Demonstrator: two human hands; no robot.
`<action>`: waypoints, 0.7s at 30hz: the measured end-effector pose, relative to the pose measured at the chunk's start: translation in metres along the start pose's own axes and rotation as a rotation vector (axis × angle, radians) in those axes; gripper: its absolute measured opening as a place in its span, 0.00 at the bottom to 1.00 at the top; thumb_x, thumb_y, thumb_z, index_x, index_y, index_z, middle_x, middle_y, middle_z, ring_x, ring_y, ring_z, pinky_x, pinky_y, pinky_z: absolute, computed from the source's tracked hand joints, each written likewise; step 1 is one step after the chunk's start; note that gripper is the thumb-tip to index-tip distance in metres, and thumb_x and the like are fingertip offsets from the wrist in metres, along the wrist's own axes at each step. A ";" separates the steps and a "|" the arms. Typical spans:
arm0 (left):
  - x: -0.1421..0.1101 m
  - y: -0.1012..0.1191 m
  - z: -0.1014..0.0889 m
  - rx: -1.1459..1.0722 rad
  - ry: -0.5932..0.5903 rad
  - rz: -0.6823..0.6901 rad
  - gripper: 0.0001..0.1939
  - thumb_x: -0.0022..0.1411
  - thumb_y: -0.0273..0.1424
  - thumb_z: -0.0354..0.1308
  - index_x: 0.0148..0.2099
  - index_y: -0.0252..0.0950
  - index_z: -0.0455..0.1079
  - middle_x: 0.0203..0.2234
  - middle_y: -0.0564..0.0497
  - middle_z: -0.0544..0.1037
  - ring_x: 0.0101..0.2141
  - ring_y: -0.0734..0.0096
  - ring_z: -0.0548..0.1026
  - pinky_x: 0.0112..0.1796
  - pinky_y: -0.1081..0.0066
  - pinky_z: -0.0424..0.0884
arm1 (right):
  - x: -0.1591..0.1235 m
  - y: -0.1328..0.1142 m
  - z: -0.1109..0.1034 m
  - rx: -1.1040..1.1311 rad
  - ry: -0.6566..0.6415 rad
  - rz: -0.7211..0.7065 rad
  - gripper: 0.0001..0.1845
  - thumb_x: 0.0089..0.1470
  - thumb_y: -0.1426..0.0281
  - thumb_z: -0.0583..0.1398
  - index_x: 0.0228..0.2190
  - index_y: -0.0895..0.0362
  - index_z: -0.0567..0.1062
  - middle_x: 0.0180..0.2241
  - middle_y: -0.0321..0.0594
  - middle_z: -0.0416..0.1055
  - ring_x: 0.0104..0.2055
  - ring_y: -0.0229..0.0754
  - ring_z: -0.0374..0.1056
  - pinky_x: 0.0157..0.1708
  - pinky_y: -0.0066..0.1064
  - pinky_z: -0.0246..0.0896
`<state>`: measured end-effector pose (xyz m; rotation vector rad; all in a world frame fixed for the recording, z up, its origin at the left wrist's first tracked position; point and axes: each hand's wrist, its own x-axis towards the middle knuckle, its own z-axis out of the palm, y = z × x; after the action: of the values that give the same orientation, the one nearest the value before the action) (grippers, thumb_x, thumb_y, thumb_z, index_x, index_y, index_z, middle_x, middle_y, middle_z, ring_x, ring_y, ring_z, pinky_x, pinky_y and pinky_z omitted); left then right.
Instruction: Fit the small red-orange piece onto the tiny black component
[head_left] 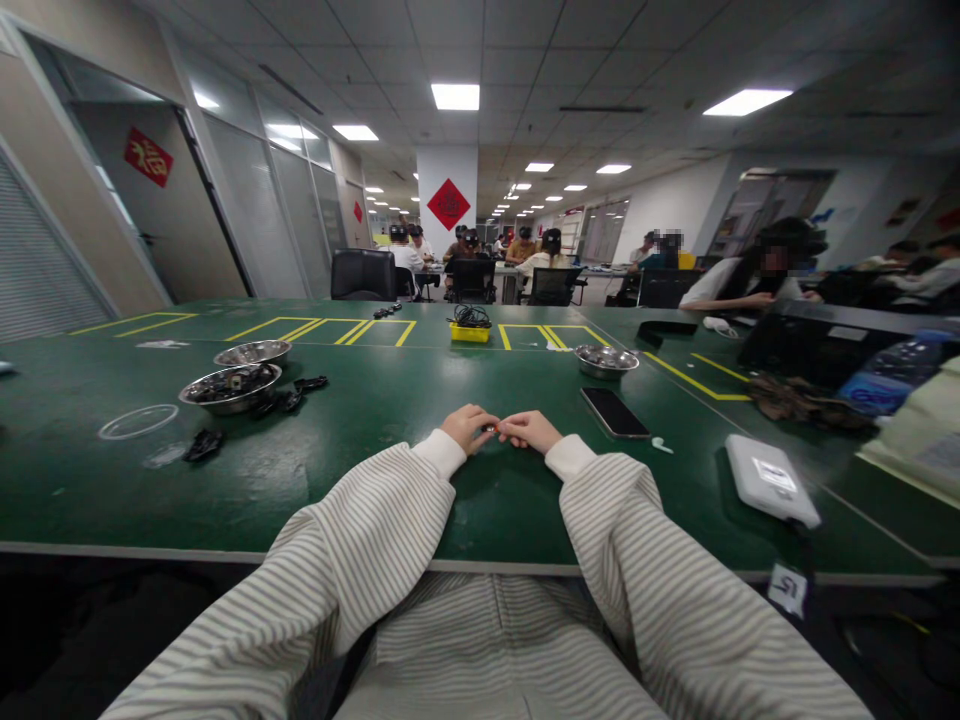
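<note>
Both hands meet low over the green table [360, 400], just in front of me. Fingers of my left hand [466, 427] are closed around a small dark and orange part [490, 428], too small to name. From the other side my right hand [531, 430] pinches at the same part, its fingertips close to those of the left. A black smartphone [615, 412] lies to the right of my right hand, with a white earbud [661, 445] beside it. Past the phone stands a metal bowl [606, 361] with dark pieces in it.
To the left are a metal bowl of black parts [231, 388], another metal bowl [253, 352], loose black parts [204, 444] and a clear ring [139, 422]. A yellow box of cables [470, 332] sits farther back. At right lie a white device [771, 480] and a water bottle [892, 370].
</note>
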<state>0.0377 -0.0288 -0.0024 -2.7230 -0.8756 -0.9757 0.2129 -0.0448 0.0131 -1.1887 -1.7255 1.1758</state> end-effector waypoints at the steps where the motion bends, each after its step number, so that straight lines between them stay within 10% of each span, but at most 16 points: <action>1: 0.000 0.001 0.000 0.005 -0.001 -0.002 0.12 0.55 0.33 0.48 0.39 0.36 0.68 0.29 0.49 0.71 0.32 0.74 0.67 0.35 0.74 0.65 | 0.000 0.000 0.000 0.003 0.000 -0.003 0.10 0.39 0.66 0.59 0.21 0.63 0.74 0.16 0.35 0.68 0.14 0.26 0.53 0.13 0.20 0.46; 6: 0.005 0.004 -0.009 0.091 -0.117 -0.135 0.13 0.57 0.33 0.46 0.42 0.39 0.68 0.32 0.50 0.71 0.35 0.75 0.67 0.38 0.75 0.64 | 0.001 0.000 0.001 0.036 -0.007 -0.004 0.14 0.42 0.64 0.57 0.26 0.63 0.74 0.19 0.36 0.69 0.14 0.26 0.54 0.13 0.20 0.48; 10: 0.008 -0.003 -0.025 0.284 -0.314 -0.411 0.10 0.56 0.28 0.48 0.38 0.36 0.69 0.34 0.46 0.70 0.38 0.70 0.66 0.40 0.71 0.63 | 0.004 0.005 -0.001 0.067 0.005 0.013 0.16 0.44 0.65 0.56 0.33 0.63 0.72 0.21 0.38 0.70 0.15 0.27 0.57 0.13 0.19 0.49; 21: -0.017 -0.056 -0.075 0.546 -0.412 -1.162 0.14 0.57 0.32 0.48 0.45 0.32 0.61 0.41 0.46 0.66 0.41 0.68 0.66 0.40 0.61 0.64 | 0.008 0.009 -0.005 0.103 0.026 0.029 0.12 0.45 0.68 0.56 0.31 0.63 0.72 0.19 0.37 0.69 0.14 0.27 0.57 0.12 0.18 0.49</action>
<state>-0.0453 -0.0129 0.0416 -1.8127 -2.4514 -0.1195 0.2180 -0.0347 0.0066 -1.1648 -1.6134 1.2458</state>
